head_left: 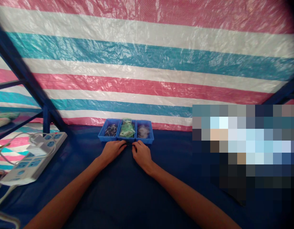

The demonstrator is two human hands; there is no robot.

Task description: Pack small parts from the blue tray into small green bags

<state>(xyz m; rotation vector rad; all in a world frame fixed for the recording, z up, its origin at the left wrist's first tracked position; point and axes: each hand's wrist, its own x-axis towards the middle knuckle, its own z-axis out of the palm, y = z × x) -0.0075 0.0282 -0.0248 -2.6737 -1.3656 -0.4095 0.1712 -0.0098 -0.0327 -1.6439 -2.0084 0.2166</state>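
two bare hands sit close together in the middle of the view, on a dark blue cloth (161, 194) that covers the table. the left hand (111, 151) is at about 7 o'clock from the small thin dark thing (129, 144), and the right hand (142, 156) is at about 5 o'clock from it. that thin dark thing is so small that i cannot tell just what it is, but it sits right between the two hands. the left fingers (120, 145) and the right fingers (135, 145) are bent in and pinch it from both sides, with only a tiny gap between the two hands. just past the fingers, at 12 o'clock, three blue trays stand side by side and touch each other. the left tray (101, 136) holds lots of small metal pins (111, 130). the middle tray (126, 140) holds green bags (127, 131). the right tray (145, 142) holds a clear bag (143, 131) with something pale inside. at 9 o'clock, well apart from the hands, a white power strip (33, 167) lies at the table's edge with a white plug (39, 147) and cords on it. a big striped plastic sheet (147, 63) in pink, white and teal hangs behind the table, and a blue metal frame (25, 76) leans up at 10 o'clock. at 3 o'clock, a blurry patch of squares (244, 146) hides what is there.
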